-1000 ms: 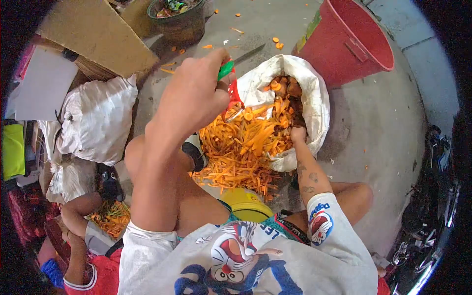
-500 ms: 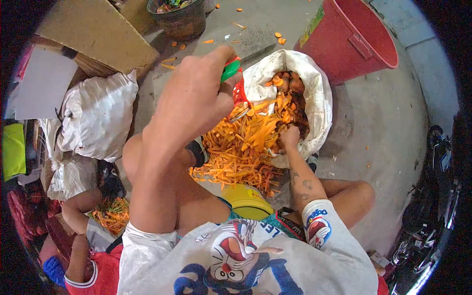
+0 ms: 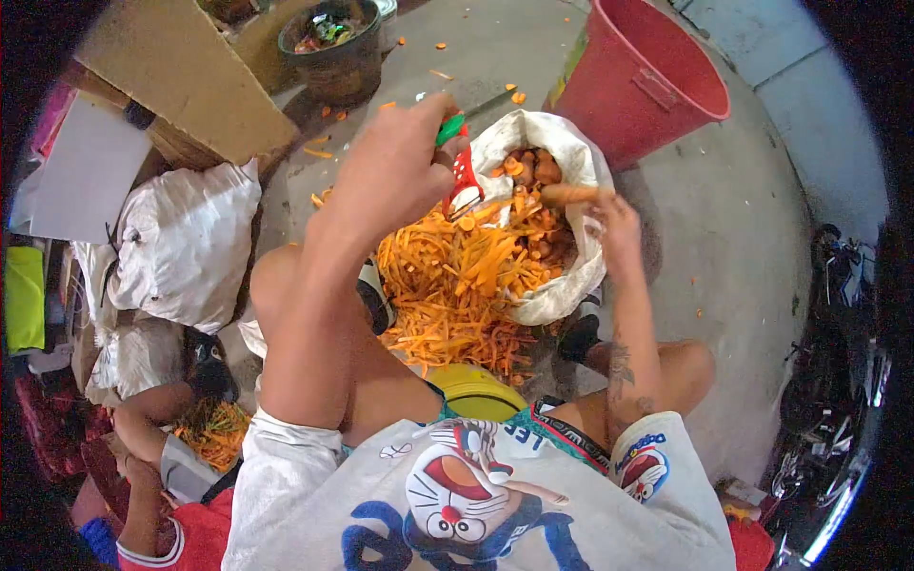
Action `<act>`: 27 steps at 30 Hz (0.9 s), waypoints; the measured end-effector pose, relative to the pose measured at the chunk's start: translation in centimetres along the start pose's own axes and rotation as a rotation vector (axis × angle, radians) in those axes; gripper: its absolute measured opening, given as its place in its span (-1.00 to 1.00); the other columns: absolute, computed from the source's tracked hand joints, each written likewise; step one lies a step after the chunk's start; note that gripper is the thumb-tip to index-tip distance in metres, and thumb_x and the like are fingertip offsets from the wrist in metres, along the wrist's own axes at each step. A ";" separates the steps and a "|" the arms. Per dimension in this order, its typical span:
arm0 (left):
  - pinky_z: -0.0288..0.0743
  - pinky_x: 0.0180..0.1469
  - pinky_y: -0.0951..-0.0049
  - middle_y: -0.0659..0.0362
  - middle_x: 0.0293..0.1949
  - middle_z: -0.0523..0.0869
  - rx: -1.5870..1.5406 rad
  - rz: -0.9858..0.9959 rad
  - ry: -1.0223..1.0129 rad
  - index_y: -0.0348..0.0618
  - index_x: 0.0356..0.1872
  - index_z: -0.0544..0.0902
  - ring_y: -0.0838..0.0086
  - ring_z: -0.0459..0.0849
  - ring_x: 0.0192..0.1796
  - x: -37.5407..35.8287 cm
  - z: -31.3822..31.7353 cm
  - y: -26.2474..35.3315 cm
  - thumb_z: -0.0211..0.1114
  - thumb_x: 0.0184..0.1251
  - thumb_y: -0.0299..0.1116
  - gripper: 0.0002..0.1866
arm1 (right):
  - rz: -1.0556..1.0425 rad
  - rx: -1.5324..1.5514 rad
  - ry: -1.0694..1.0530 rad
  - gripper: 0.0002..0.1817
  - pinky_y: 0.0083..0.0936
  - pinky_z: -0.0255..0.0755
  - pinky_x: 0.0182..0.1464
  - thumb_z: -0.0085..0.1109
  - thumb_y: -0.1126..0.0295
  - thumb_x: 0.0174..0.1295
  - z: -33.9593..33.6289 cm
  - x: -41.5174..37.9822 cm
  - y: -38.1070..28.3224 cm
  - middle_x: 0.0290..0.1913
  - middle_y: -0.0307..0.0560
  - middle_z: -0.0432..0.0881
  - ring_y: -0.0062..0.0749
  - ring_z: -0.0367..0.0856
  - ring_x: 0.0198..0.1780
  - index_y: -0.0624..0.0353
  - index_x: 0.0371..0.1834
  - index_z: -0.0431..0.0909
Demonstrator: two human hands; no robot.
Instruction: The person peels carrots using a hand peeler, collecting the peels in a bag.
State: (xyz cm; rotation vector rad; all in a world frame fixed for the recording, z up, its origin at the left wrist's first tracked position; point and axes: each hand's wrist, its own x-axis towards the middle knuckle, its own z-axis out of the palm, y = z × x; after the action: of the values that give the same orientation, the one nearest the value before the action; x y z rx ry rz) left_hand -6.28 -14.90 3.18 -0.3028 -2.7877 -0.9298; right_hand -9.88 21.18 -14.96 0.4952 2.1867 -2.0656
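Left hand (image 3: 395,176): raised in front of the camera, fingers clamped on a peeler (image 3: 459,171) with a green grip and a red head. It hangs above the peelings, probably so that shavings drop onto the heap.

Right hand (image 3: 619,224): fingers closed around 1 carrot (image 3: 569,194), held level over the rim of the sack, its free end pointing toward the peeler. This looks like a grip meant to offer the length of the carrot to the blade.

Carrot: orange, slim, slightly tapered, dull-skinned. Whether it is peeled cannot be told.

Sack (image 3: 562,285): white woven sack, mouth rolled down and open, standing on the concrete floor between the person's knees. Whole brownish carrots (image 3: 535,169) lie at its far side, within easy reach.

Peelings (image 3: 457,285): a thick heap of bright orange strips spilling from the sack mouth onto the floor toward the person.

Bucket (image 3: 657,76): red, tilted, just beyond the sack.

Yellow tub (image 3: 476,390): near the person's lap, partly hidden.

Other person (image 3: 152,447): at lower left, an arm beside a smaller pile of strips (image 3: 214,428).
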 end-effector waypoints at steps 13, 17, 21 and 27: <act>0.36 -0.47 0.52 0.34 -0.45 0.64 -0.743 -0.038 0.018 -0.16 -0.19 0.67 0.63 0.51 -0.50 1.3 3.9 1.1 0.44 0.40 -0.23 -0.78 | -0.018 0.393 -0.210 -0.59 -0.54 0.45 -0.21 -0.08 0.17 0.61 1.5 -5.3 -9.5 -0.21 -0.23 0.61 -0.56 0.56 -0.24 0.24 0.24 0.57; 0.26 -0.54 0.61 0.39 -0.47 0.61 -0.978 -0.197 -0.177 -0.07 -0.23 0.67 0.74 0.44 -0.53 1.0 5.7 3.2 0.48 0.37 -0.15 -0.76 | 0.067 0.505 -0.390 -0.54 -0.53 0.51 -0.19 -0.18 0.19 0.62 1.9 -9.0 -7.6 -0.10 -0.19 0.66 -0.52 0.62 -0.16 0.20 0.40 0.44; 0.30 -0.52 0.60 0.40 -0.45 0.63 -0.993 -0.090 -0.178 -0.08 -0.21 0.66 0.73 0.46 -0.52 1.0 10.0 4.6 0.51 0.32 -0.18 -0.75 | 0.064 0.592 -0.323 -0.51 -0.42 0.51 -0.09 -0.27 0.24 0.62 3.5 -13.3 -10.3 0.21 -0.04 0.64 -0.42 0.63 0.01 0.27 0.43 0.40; 0.52 -0.27 0.58 0.33 -0.33 0.70 -0.973 0.161 -0.224 -0.12 -0.12 0.65 0.62 0.64 -0.33 0.6 12.6 6.3 0.54 0.28 -0.20 -0.69 | 0.035 0.638 -0.438 -0.53 -0.28 0.46 0.37 -0.21 0.29 0.60 1.8 -14.0 -9.3 0.31 0.06 0.57 -0.24 0.59 0.30 0.35 0.41 0.40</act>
State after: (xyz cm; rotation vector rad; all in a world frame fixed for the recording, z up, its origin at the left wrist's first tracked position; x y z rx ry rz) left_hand -6.73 -2.24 -3.01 -0.7720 -2.1895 -2.2397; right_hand 0.32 16.70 -2.22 0.0919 1.2590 -2.5284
